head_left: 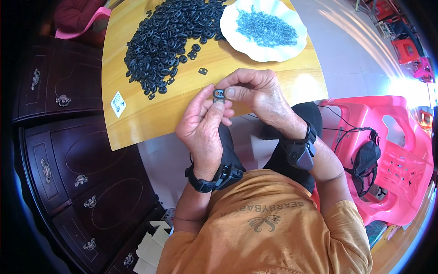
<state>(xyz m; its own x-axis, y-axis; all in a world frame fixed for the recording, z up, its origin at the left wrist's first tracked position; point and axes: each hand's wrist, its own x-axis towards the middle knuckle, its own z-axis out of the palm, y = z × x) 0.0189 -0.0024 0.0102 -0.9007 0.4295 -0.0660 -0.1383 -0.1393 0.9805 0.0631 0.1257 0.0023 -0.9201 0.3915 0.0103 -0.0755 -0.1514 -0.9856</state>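
Note:
Over the near edge of the table, both my hands meet at one small black oval cord lock (219, 93) with two holes. My left hand (203, 125) pinches it from below between thumb and fingers. From the right, my right hand (260, 96) grips its upper side with thumb and bent forefinger. Whether a smaller part sits between my fingertips is hidden. A big heap of similar black pieces (159, 43) covers the table's far left. A single small black piece (202, 71) lies apart, just beyond my hands. The wavy-rimmed white plate (232, 39) holds many tiny metal springs (267, 29).
The yellow wooden table (137, 130) carries a white sticker (118, 104) near its left edge. Dark wooden drawers (68, 164) stand close on the left. At right is a pink plastic chair (397, 173) with a black mask (366, 157) and a thin cable (340, 129).

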